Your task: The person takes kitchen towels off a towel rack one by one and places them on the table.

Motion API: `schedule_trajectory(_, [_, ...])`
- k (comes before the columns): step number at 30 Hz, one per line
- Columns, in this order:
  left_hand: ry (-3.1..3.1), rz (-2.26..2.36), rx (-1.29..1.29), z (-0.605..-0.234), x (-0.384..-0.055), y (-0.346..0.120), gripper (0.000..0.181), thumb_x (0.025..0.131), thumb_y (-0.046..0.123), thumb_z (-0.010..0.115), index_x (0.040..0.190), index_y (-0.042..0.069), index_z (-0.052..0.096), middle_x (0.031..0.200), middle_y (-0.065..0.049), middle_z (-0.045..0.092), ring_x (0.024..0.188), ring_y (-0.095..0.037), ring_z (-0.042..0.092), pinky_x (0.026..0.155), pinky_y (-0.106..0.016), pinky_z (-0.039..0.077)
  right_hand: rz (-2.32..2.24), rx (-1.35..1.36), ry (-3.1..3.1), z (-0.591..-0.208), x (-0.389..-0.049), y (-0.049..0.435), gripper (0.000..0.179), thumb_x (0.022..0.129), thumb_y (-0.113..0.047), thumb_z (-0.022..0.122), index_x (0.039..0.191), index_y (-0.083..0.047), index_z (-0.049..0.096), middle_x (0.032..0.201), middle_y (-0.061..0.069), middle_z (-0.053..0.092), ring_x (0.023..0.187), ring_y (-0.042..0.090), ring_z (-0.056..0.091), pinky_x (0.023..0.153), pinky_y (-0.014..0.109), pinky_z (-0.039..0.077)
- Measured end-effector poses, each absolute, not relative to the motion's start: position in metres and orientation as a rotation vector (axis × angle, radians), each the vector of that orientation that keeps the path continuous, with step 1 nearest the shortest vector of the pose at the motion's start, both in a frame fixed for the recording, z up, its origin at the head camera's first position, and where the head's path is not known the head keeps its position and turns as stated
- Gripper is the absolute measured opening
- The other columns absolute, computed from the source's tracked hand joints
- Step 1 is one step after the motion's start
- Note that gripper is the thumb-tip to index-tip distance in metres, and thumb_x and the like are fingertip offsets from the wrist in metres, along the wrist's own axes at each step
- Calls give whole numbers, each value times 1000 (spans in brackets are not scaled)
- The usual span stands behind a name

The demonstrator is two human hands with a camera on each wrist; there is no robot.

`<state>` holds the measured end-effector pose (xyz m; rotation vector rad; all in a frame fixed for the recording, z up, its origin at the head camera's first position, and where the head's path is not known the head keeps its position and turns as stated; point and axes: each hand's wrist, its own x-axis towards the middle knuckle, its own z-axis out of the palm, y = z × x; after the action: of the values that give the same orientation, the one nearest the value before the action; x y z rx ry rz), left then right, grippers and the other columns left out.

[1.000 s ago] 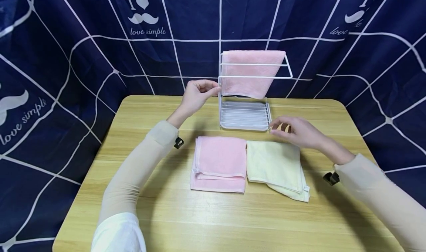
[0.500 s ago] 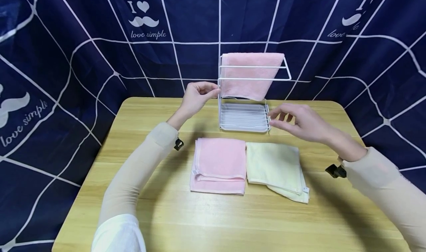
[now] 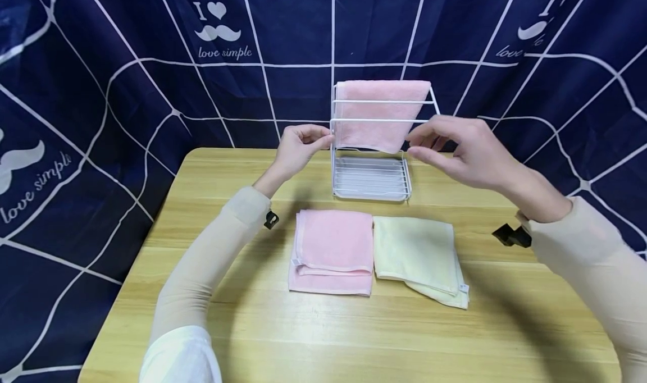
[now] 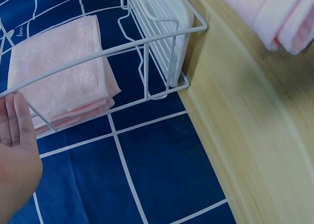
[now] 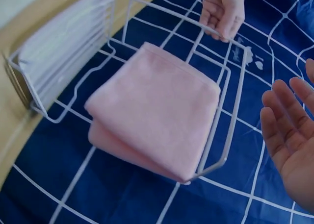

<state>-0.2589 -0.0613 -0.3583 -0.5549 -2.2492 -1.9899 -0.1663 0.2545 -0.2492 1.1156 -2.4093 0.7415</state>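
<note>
A white wire rack [image 3: 373, 120] stands near the back of the table, with a pink towel [image 3: 380, 136] hanging over one of its upper bars. My left hand [image 3: 303, 148] pinches the rack's left upright between thumb and fingers. Beside the hanging towel's lower right corner, my right hand [image 3: 472, 151] hovers just under the upper bar's front end. Its fingers [image 5: 282, 106] are extended and hold nothing in the right wrist view, apart from the rack. That view shows the hanging towel [image 5: 157, 106] folded over, its layers slightly offset.
A folded pink towel [image 3: 335, 240] and a folded pale yellow towel [image 3: 414, 248] lie side by side on the wooden table [image 3: 323, 338], in front of the rack. A pale tray [image 3: 371, 194] sits in the rack's base. Blue patterned cloth [image 3: 288, 23] surrounds the table.
My right hand has risen from beside the rack's base to the level of the hanging towel. The left hand keeps its place on the upright.
</note>
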Motion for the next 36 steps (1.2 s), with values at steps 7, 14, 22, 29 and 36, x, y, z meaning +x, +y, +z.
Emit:
schedule_trajectory(7, [-2242,-1982,-576,-358,-259,-61,12,94,11,80,99,0,79,79,16,76,73,-3,70,62,-19,46,669,1089,-2395,-228,-187,251,17,88,1,81,104,-5,78,94,4,78,82,-17,54,76,5,45])
schedule_trajectory(14, [-2239,-1996,-563,-358,-259,-61,12,94,11,81,99,0,79,78,17,75,71,-3,70,62,-18,46,629,1045,-2422,-214,-209,245,14,94,-7,77,107,-4,78,99,8,79,83,-20,52,78,5,42])
schedule_trajectory(22, [-2240,-1994,-564,-358,-260,-60,12,94,10,81,99,0,79,78,16,75,88,-39,75,64,-19,50,551,1049,-2460,-209,-232,239,17,98,-13,74,109,-1,76,97,12,79,78,-20,49,74,5,43])
schedule_trajectory(29, [-2247,-1988,-562,-358,-260,-60,12,94,11,81,99,1,79,79,15,76,76,-16,74,65,-18,50,468,969,-2587,-205,-248,237,20,102,-21,71,113,-5,76,100,11,78,78,-17,49,74,2,41])
schedule_trajectory(36, [-2247,-1976,-574,-358,-259,-60,12,94,11,81,99,0,79,79,16,76,80,-28,75,64,-18,49,516,917,-2662,-208,-270,235,23,100,-23,72,117,-7,76,105,13,77,80,-17,49,74,5,43])
